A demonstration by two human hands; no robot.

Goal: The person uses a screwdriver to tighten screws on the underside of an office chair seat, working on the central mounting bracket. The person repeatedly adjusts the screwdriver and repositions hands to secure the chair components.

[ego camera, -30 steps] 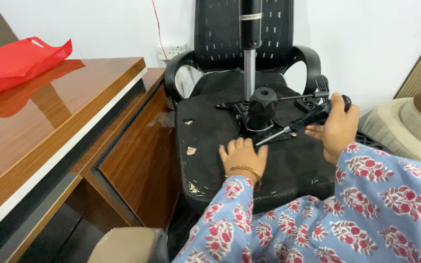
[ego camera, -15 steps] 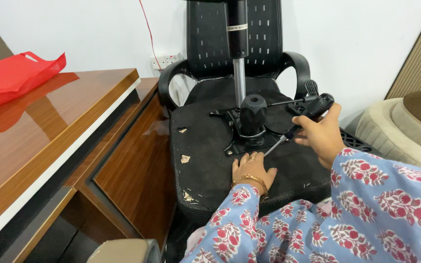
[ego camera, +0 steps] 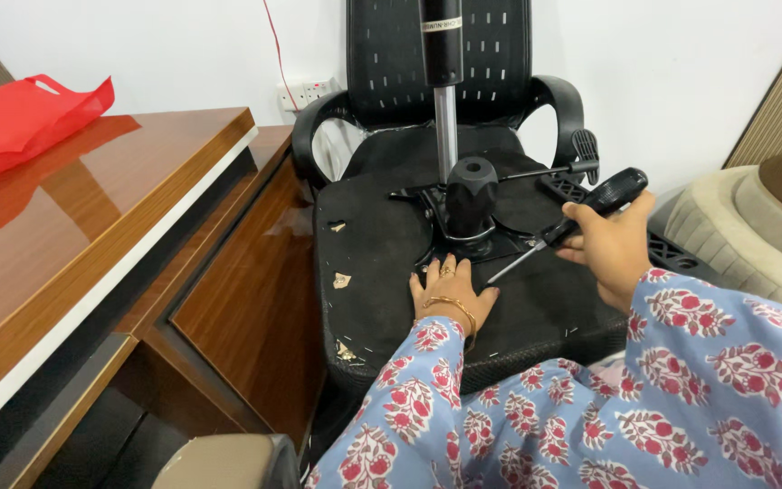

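Left hand (ego camera: 450, 290) lies flat, fingers spread, on an overturned office chair's underside (ego camera: 382, 244); right hand (ego camera: 613, 244) grips a black-handled screwdriver (ego camera: 581, 217) beside the seat mechanism (ego camera: 471, 213)

At far left we note a red bag (ego camera: 20, 122) lying on a glossy wooden desk (ego camera: 92, 235). A white wall socket (ego camera: 305, 91) sits on the far wall, with a thin red cable (ego camera: 275, 45) running up from it. At right we see a beige cushioned seat (ego camera: 753, 235); at the near bottom edge, a tan rounded object (ego camera: 219, 462).
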